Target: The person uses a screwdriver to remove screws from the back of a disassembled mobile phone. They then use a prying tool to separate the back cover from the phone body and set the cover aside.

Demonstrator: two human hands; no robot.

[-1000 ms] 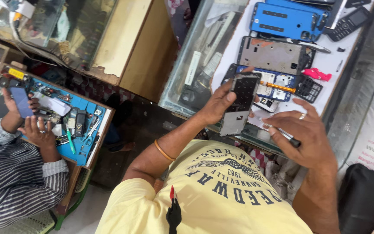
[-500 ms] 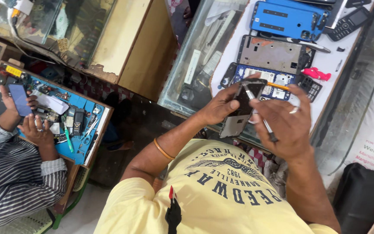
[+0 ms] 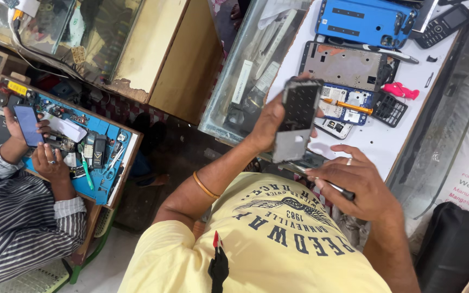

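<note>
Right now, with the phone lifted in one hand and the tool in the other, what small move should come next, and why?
Probably bring the right hand with its thin screwdriver up to the phone frame. The left hand holds that frame raised above the white worktop, its back towards the camera, while the tool tip sits below it, apart from it.

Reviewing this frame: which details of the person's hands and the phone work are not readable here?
- Head view: the tip of the tool in the right hand is hidden by the fingers.
- The side of the phone part facing the left hand is turned away from the camera.
- The circuit board on the white counter: its components are too small to tell apart.
- The blue phone shell is cut by the top edge.
</note>
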